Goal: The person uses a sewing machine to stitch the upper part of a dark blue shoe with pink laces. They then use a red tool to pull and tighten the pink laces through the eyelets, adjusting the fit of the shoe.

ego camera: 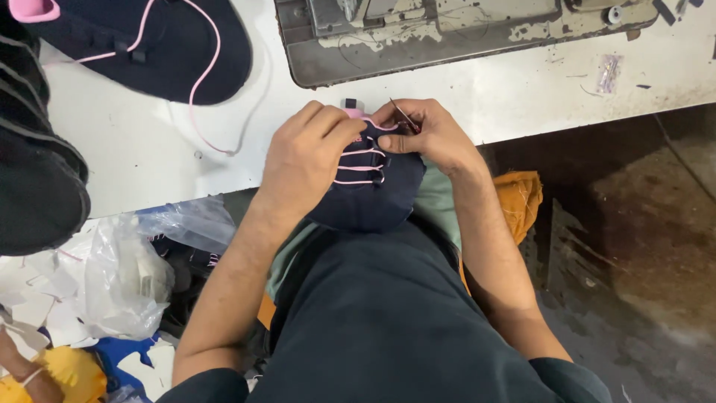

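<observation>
Hands meet at the near edge of a worn white worktable [149, 149]. The left hand [309, 153] grasps a dark navy fabric shoe upper with pink laces [369, 195], fingers curled over its far end, holding it on the person's lap against the table edge. The right hand [432, 134] pinches small metal thread snips [405, 117] touching the upper's pink top. Far left on the table lies another navy shoe upper with a loose pink lace [171, 52]. A grey sewing machine base [447, 45] sits far right. Crumpled clear plastic bags [127, 276] lie near left.
</observation>
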